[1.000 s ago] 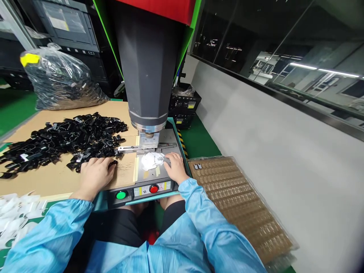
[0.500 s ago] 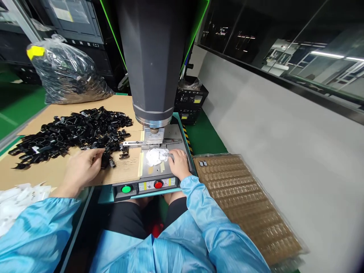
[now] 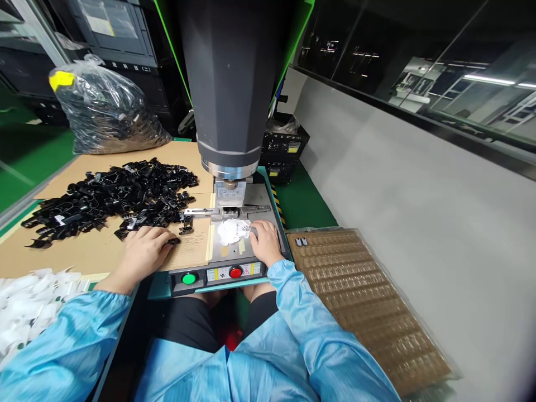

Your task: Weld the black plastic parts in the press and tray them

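Note:
My left hand is closed with its fingertips on a small black plastic part, over the cardboard at the near side of the black heap. My right hand rests on the metal machine bed, fingers curled at the right edge of a small pile of thin white pieces. Something small and greyish shows at its fingertips; I cannot make out what it is. Behind the white pile, a clear block under the machine head sits above a metal fixture, with a dark part in it.
The big dark machine head hangs ahead. A green button and a red button are on the front panel. More white pieces lie at left, a stuffed plastic bag behind. A brown tray holds two grey pieces.
My left hand has moved right, away from the black heap, with a black part at its fingertips. My right hand stays beside the white pieces. The view has shifted slightly.

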Available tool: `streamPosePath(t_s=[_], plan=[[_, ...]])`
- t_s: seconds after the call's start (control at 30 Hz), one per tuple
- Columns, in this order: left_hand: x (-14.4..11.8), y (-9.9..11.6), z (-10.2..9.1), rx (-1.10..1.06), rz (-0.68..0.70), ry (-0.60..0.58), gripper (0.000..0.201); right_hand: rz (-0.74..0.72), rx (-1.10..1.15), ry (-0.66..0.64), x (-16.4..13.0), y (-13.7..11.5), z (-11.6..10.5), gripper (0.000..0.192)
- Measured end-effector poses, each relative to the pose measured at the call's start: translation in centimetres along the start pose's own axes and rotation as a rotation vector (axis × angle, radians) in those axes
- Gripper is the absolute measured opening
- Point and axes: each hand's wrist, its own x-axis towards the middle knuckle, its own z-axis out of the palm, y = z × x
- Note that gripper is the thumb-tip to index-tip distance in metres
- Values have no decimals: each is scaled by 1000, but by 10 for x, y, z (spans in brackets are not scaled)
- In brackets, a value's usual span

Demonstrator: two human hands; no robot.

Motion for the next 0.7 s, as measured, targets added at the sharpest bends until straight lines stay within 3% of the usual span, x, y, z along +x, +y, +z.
streamPosePath(t_s=[0.23, 0.3, 0.43, 0.53, 0.7], plan=[[2, 35, 6, -13, -36, 81, 44, 4, 22, 18, -1, 0, 1, 28], [-2, 33, 2, -41, -49, 106, 44, 3, 23, 18, -1, 0, 0, 28], [-19, 8, -15, -9, -179, 163, 49, -7, 37, 37, 0, 0, 0, 28], [-31, -7, -23, 59, -246, 113, 51, -7, 46, 39, 0, 0, 1, 29], [-32, 0, -15, 106, -244, 78, 46, -6, 37, 41, 0, 1, 2, 27]])
